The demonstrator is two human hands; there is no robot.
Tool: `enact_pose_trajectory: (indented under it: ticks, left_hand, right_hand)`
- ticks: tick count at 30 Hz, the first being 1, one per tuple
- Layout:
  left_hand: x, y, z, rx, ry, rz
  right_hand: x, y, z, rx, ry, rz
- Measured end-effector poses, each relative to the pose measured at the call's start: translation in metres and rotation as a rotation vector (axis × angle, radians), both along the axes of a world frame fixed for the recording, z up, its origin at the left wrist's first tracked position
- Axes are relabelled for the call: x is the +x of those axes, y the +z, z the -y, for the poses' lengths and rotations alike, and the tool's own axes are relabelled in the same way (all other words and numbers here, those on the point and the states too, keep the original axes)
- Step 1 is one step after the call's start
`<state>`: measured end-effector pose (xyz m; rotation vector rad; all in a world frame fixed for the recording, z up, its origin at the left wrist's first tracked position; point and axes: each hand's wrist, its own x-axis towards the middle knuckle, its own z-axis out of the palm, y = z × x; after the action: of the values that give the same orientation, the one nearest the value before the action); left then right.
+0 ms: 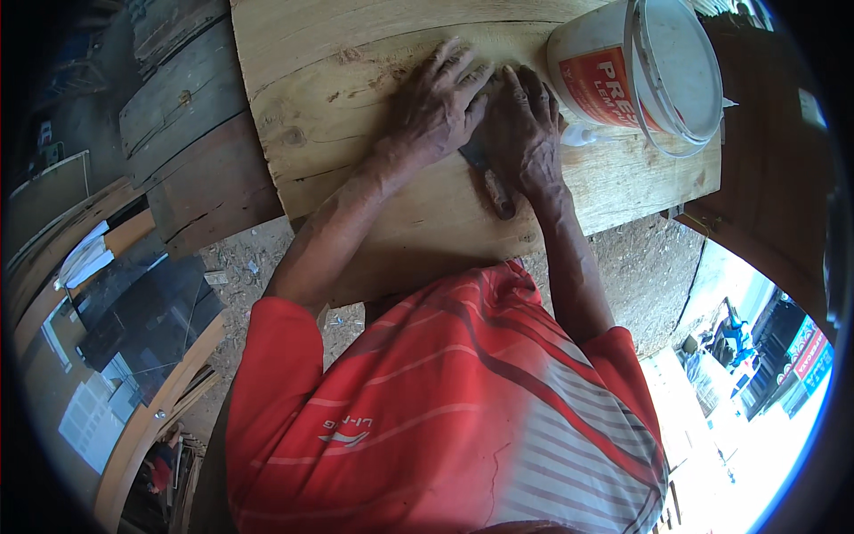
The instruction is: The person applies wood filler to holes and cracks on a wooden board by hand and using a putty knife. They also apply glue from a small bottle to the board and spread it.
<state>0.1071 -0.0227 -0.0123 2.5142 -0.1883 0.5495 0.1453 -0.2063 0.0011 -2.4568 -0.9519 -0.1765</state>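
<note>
My left hand (445,107) lies palm down on a pale wooden board (329,98), its fingers stretched and a little apart. Close beside it, my right hand (531,133) is also palm down, with its fingers extended forward. The thumb side of the left hand comes near or touches the right; whether anything lies under the palms is hidden. Between my wrists rests a flat tool with a dark blade and a short brown handle (499,196), perhaps a putty knife. Its blade end runs toward the hands and is partly covered.
A white bucket (592,67) with a red-orange label and wire handle stands right of my hands. A small white plastic piece (580,135) lies at its foot. Darker planks (200,133) adjoin the board on the left. Lower left are dark sheets (156,316) and a wooden frame (147,436).
</note>
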Motion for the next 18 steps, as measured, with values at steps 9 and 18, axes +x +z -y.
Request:
enact_pose_trajectory:
  ticks: [9,18]
  left_hand:
    - [-0.001,-0.001,-0.003,-0.082,0.044,0.022]
    - [0.002,-0.007,-0.002,-0.123,0.064,0.064]
  right_hand:
    - [0.002,-0.011,0.005,-0.148,0.025,0.058]
    - [-0.005,0.01,-0.007,-0.196,-0.042,0.0]
